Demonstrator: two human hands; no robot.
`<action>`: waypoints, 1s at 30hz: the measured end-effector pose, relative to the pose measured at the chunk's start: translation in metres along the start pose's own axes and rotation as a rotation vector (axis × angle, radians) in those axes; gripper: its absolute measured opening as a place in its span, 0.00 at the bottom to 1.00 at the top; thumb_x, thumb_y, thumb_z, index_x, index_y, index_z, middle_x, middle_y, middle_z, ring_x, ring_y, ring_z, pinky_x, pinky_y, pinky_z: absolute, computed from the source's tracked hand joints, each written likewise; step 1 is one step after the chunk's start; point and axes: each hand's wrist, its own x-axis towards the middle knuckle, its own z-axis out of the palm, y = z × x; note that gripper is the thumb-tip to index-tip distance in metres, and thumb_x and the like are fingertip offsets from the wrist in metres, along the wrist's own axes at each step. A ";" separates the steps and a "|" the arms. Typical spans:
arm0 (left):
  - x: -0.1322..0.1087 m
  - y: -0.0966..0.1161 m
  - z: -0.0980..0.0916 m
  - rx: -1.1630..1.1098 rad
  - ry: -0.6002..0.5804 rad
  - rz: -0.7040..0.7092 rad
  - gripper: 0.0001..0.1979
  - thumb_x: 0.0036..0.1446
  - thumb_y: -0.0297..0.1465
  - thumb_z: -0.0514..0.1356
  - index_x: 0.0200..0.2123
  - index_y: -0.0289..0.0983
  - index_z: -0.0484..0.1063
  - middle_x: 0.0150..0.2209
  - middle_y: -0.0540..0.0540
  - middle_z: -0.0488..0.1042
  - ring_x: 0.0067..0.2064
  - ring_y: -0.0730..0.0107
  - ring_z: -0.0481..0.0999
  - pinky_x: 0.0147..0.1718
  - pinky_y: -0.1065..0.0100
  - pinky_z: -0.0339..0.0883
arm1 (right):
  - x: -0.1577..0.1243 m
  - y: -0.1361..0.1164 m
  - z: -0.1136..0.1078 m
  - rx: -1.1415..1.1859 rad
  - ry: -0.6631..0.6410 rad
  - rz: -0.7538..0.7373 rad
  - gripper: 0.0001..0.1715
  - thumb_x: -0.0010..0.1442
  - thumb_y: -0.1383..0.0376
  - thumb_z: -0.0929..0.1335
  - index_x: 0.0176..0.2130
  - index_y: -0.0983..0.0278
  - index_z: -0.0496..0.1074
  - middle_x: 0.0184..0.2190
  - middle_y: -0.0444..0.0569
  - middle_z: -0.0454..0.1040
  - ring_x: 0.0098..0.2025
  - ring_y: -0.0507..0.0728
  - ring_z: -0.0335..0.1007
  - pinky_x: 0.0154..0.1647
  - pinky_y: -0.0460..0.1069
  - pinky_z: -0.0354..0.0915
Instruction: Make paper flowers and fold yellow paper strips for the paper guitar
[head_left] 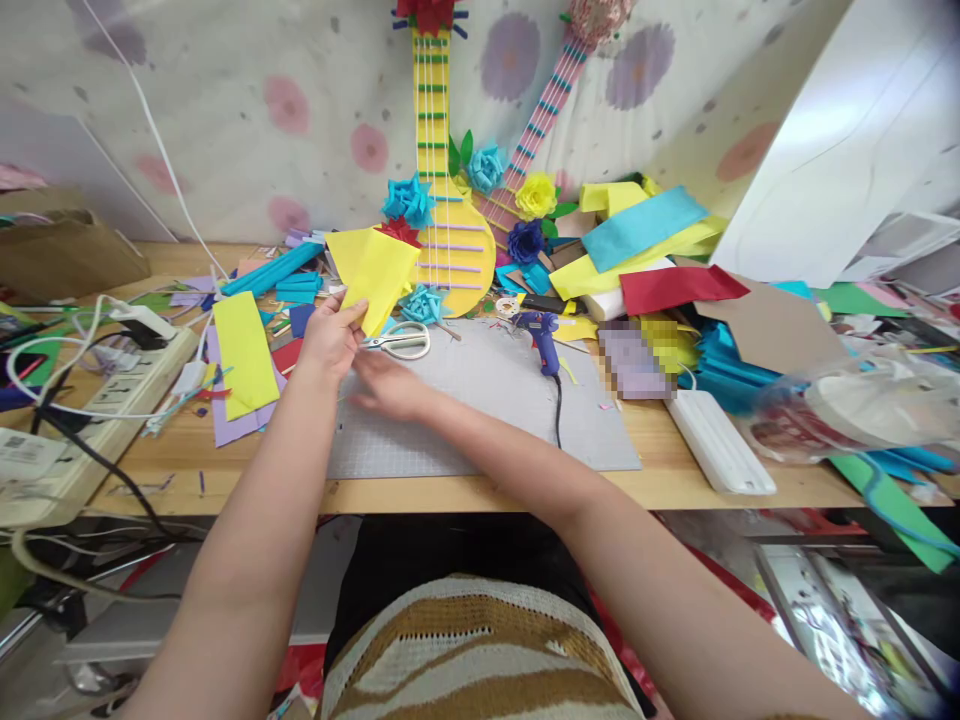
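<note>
Pinched between the thumb and fingers of my left hand (334, 335) is a folded piece of yellow paper (384, 275), raised above the back left of the grey cutting mat (480, 420). My right hand (391, 388) is just below and right of it, over the mat; its fingers are smeared by motion and partly behind my left wrist. Close above the right hand, white-handled scissors (409, 342) lie on the mat, their blades partly covered. A blue glue gun (544, 335) rests at the mat's right side with its black cord trailing forward.
Behind the mat, a yellow paper guitar (457, 250) and a pink one (536, 120) lean on the wall with paper flowers. Coloured paper (645, 230) is heaped at right, near a white power bank (720, 440). Yellow paper (246, 355) and a power strip (112, 400) lie left.
</note>
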 end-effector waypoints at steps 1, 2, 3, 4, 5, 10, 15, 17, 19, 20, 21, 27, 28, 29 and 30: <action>0.000 -0.003 0.001 -0.003 -0.004 -0.010 0.18 0.45 0.21 0.62 0.41 0.37 0.68 0.38 0.46 0.77 0.41 0.67 0.78 0.41 0.65 0.72 | -0.013 0.013 -0.011 -0.021 0.042 0.072 0.31 0.59 0.62 0.64 0.59 0.69 0.58 0.60 0.59 0.60 0.62 0.59 0.53 0.62 0.56 0.52; -0.002 -0.008 0.003 -0.004 -0.010 -0.034 0.17 0.45 0.21 0.62 0.41 0.37 0.68 0.38 0.46 0.77 0.40 0.67 0.78 0.41 0.65 0.72 | -0.027 0.026 -0.022 -0.040 0.080 0.160 0.29 0.60 0.63 0.63 0.59 0.68 0.58 0.59 0.58 0.61 0.62 0.59 0.54 0.61 0.55 0.53; -0.004 -0.015 0.006 -0.002 -0.023 -0.071 0.16 0.44 0.21 0.62 0.39 0.37 0.68 0.37 0.46 0.77 0.39 0.68 0.78 0.40 0.65 0.72 | -0.041 0.039 -0.032 -0.060 0.118 0.256 0.28 0.60 0.64 0.62 0.58 0.68 0.59 0.58 0.58 0.63 0.61 0.58 0.56 0.60 0.55 0.55; -0.008 -0.024 0.011 -0.002 -0.041 -0.114 0.15 0.44 0.21 0.62 0.37 0.36 0.68 0.36 0.47 0.77 0.37 0.68 0.78 0.39 0.65 0.72 | -0.053 0.050 -0.039 -0.085 0.150 0.353 0.27 0.61 0.65 0.61 0.58 0.70 0.59 0.56 0.59 0.65 0.59 0.58 0.59 0.59 0.54 0.56; -0.013 -0.034 0.017 0.001 -0.069 -0.176 0.14 0.42 0.21 0.62 0.35 0.35 0.68 0.34 0.47 0.77 0.35 0.69 0.77 0.38 0.65 0.72 | -0.063 0.060 -0.045 -0.110 0.170 0.425 0.26 0.61 0.66 0.60 0.58 0.72 0.59 0.55 0.60 0.65 0.58 0.59 0.60 0.59 0.54 0.56; -0.034 -0.084 0.046 0.028 -0.221 -0.389 0.15 0.36 0.21 0.64 0.31 0.34 0.67 0.29 0.50 0.74 0.29 0.74 0.74 0.35 0.68 0.69 | -0.082 0.080 -0.057 -0.081 0.074 0.452 0.22 0.62 0.67 0.61 0.55 0.70 0.64 0.57 0.56 0.65 0.59 0.58 0.60 0.59 0.51 0.55; -0.013 -0.096 0.035 0.166 -0.135 -0.120 0.14 0.35 0.24 0.65 0.30 0.35 0.68 0.27 0.53 0.71 0.28 0.76 0.69 0.32 0.72 0.65 | -0.095 0.072 -0.068 -0.142 0.113 0.485 0.23 0.60 0.70 0.59 0.54 0.75 0.63 0.56 0.62 0.65 0.58 0.59 0.60 0.57 0.53 0.57; -0.004 -0.095 0.026 0.210 -0.086 -0.053 0.14 0.35 0.25 0.64 0.30 0.35 0.68 0.27 0.53 0.71 0.28 0.76 0.69 0.31 0.72 0.64 | -0.111 0.068 -0.077 -0.183 0.111 0.420 0.23 0.59 0.70 0.59 0.53 0.71 0.64 0.54 0.59 0.67 0.56 0.58 0.61 0.57 0.54 0.57; 0.000 -0.092 0.019 0.235 -0.044 -0.017 0.14 0.35 0.27 0.64 0.30 0.35 0.67 0.28 0.53 0.71 0.28 0.75 0.69 0.32 0.72 0.64 | -0.136 0.067 -0.089 -0.221 0.153 0.414 0.22 0.57 0.72 0.58 0.49 0.67 0.67 0.48 0.54 0.72 0.52 0.57 0.64 0.55 0.53 0.59; -0.001 -0.090 0.017 0.250 -0.032 -0.017 0.15 0.35 0.27 0.64 0.31 0.35 0.67 0.28 0.53 0.71 0.29 0.75 0.69 0.32 0.72 0.64 | -0.150 0.068 -0.095 -0.241 0.179 0.439 0.21 0.54 0.74 0.58 0.45 0.66 0.70 0.45 0.53 0.73 0.49 0.57 0.66 0.52 0.53 0.60; -0.004 -0.088 0.015 0.270 -0.029 -0.033 0.15 0.34 0.28 0.64 0.31 0.35 0.67 0.29 0.52 0.71 0.29 0.74 0.69 0.32 0.71 0.64 | -0.167 0.071 -0.103 -0.261 0.207 0.476 0.20 0.52 0.75 0.58 0.41 0.65 0.71 0.42 0.52 0.74 0.47 0.57 0.67 0.49 0.52 0.62; -0.018 -0.079 0.012 0.463 -0.064 -0.122 0.16 0.35 0.29 0.62 0.33 0.35 0.67 0.30 0.51 0.72 0.31 0.70 0.71 0.32 0.68 0.66 | -0.263 0.099 -0.160 -0.506 0.479 0.845 0.18 0.47 0.75 0.59 0.36 0.63 0.68 0.33 0.50 0.76 0.39 0.58 0.70 0.39 0.51 0.61; -0.018 -0.080 0.012 0.502 -0.059 -0.112 0.16 0.36 0.29 0.61 0.34 0.36 0.67 0.31 0.50 0.71 0.31 0.69 0.71 0.32 0.68 0.66 | -0.275 0.102 -0.169 -0.568 0.486 0.895 0.20 0.47 0.76 0.58 0.39 0.63 0.67 0.35 0.50 0.77 0.41 0.59 0.69 0.39 0.51 0.60; -0.019 -0.081 0.012 0.552 -0.056 -0.099 0.15 0.37 0.28 0.60 0.34 0.36 0.67 0.31 0.50 0.71 0.31 0.69 0.71 0.32 0.68 0.66 | -0.285 0.104 -0.176 -0.613 0.465 0.937 0.21 0.48 0.75 0.58 0.42 0.62 0.66 0.38 0.50 0.77 0.43 0.60 0.68 0.39 0.51 0.59; -0.019 -0.083 0.012 0.615 -0.058 -0.081 0.15 0.38 0.28 0.59 0.35 0.36 0.66 0.32 0.49 0.71 0.32 0.68 0.71 0.31 0.68 0.66 | -0.292 0.106 -0.182 -0.651 0.440 0.976 0.21 0.50 0.75 0.58 0.44 0.63 0.65 0.39 0.51 0.77 0.44 0.60 0.67 0.38 0.51 0.58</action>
